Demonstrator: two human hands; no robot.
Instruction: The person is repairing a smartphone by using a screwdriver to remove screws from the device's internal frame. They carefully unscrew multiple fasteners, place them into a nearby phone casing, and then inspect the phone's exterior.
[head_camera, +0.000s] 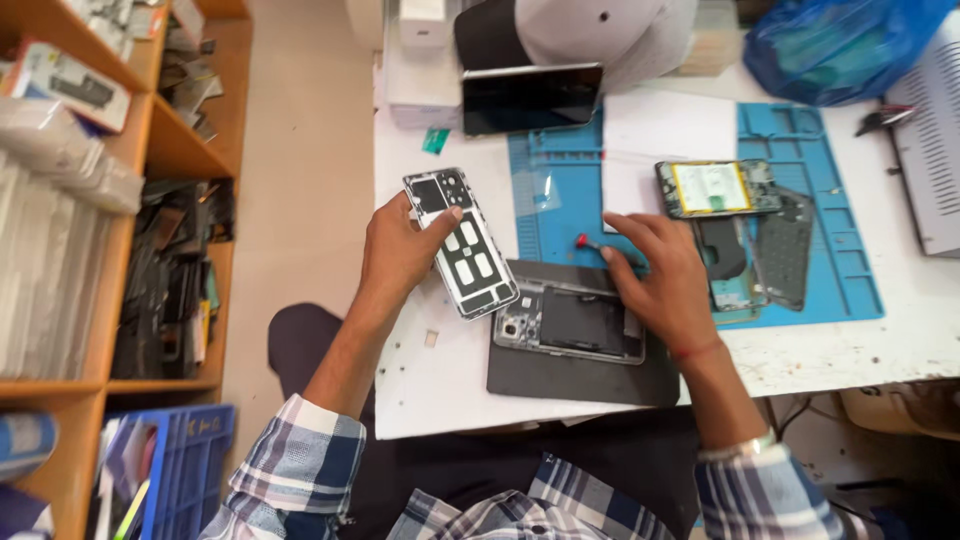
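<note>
My left hand (400, 250) holds a white phone back cover (461, 243) tilted above the table's left part, inner side up with dark cut-outs. My right hand (662, 280) grips a small red-tipped screwdriver (590, 243), resting at the right end of an opened phone (570, 322) that lies on a dark mat (580, 375). A red thread circles my right wrist.
A blue work mat (840, 260) carries another opened phone with a yellow battery (716, 187) and dark covers (783, 248). A black screen (531, 97), a blue bag (835, 45) and a grey device (930, 150) sit further back. Wooden shelves (150, 150) stand at left.
</note>
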